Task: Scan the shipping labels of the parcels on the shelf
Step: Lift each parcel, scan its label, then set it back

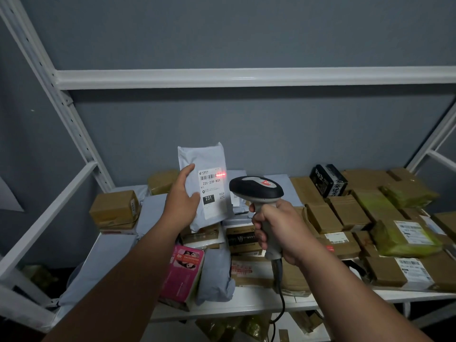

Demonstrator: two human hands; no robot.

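Left hand grips white mailer parcel upright at frame centre, lifted above shelf, label turned toward viewer so beam can reach it. Right hand wrapped round scanner handle, head aimed left; red line lands on barcode's right end. Other parcels lie flat on shelf.

A grey wall stands behind the white rack.
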